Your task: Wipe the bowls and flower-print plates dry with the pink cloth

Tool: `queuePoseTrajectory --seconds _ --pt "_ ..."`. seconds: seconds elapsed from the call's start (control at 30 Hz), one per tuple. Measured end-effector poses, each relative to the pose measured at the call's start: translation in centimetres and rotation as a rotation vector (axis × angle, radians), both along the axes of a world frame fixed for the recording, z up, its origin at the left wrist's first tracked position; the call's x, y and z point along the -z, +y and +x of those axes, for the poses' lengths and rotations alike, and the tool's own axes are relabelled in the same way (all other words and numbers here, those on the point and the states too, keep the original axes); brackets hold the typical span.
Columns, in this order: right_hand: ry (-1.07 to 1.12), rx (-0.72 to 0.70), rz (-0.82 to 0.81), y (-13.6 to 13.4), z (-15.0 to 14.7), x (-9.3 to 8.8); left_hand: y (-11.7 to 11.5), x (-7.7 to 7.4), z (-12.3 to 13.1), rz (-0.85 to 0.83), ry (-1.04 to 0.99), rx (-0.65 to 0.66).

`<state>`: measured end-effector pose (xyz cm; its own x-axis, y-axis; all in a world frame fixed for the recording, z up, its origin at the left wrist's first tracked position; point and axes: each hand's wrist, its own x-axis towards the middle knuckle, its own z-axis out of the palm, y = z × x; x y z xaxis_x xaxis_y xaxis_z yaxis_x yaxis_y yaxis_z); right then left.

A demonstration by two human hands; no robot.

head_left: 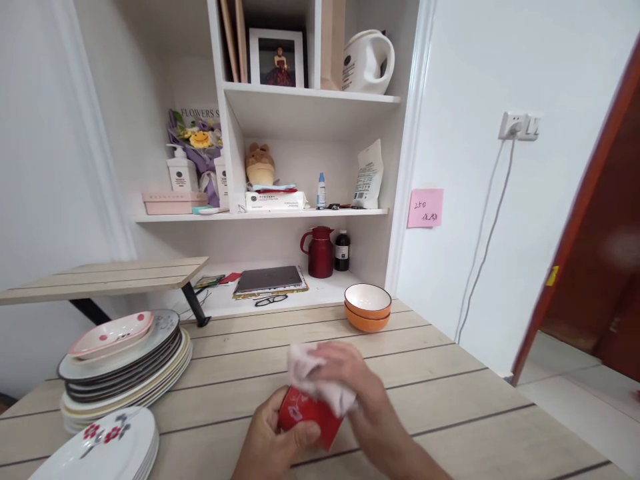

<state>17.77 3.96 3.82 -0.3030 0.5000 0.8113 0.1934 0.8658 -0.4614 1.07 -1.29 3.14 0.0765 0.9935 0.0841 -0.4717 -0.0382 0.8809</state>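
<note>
Left hand (pixel 277 430) clasps red dish (pixel 311 415), presumably to steady it; right hand (pixel 353 373), curled, holds cloth (pixel 302 363) over dish's upper side.

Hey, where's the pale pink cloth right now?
In the head view, the pale pink cloth is at lower centre, in the right hand, over the upper edge of the red flowered piece the left hand holds.

Crumpled pale cloth (pixel 301 363) touches flowered red dish (pixel 320 415).

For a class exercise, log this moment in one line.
left hand: holds red dish; right hand: holds pale cloth against it; beyond: orange bowls
</note>
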Motion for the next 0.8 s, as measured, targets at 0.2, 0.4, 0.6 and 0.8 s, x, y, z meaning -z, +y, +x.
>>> queuePoseTrajectory --seconds 0.2,0.4,0.6,0.8 --pt "0.605 -0.060 -0.799 1.8 1.2 0.0 1.5 1.2 0.2 0.013 -0.241 0.062" --pt "0.632 -0.131 -0.889 1.0 -1.9 1.8 2.4 1.5 -1.3 0.025 -0.612 0.059" --pt "0.325 0.124 -0.405 0.2 -2.9 2.9 3.0 0.6 -2.0 -0.016 -0.751 0.010" --pt "-0.041 0.102 0.000 -2.1 -4.9 4.0 2.4 1.1 -1.4 -0.286 -0.708 0.056"
